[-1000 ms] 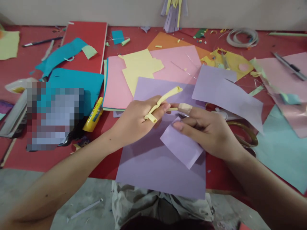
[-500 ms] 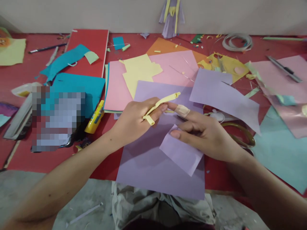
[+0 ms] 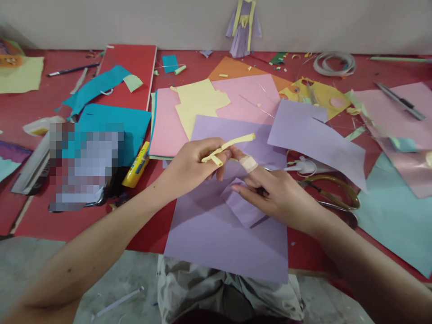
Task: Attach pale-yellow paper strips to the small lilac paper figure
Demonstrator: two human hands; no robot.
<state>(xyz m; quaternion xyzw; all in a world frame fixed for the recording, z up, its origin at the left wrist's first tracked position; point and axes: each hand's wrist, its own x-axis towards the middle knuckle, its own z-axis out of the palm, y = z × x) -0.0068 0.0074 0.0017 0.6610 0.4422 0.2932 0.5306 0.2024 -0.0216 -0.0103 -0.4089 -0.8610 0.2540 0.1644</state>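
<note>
Left hand (image 3: 197, 164) pinches rolled yellow paper (image 3: 239, 140); right hand (image 3: 286, 195) pinches small purple piece (image 3: 241, 204). Large purple sheet (image 3: 226, 247) lies beneath both, scissors (image 3: 353, 193) beside right wrist.

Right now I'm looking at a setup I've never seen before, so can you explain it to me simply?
There's no machine here: these are a person's two bare hands, seen by one camera worn on the head, looking forward and down. The left hand pinches a rolled yellow paper piece. The right hand holds a small purple paper over a large purple sheet. Around them on the red table lie a pink sheet, a yellow tube and what look like scissors, partly hidden.
</note>
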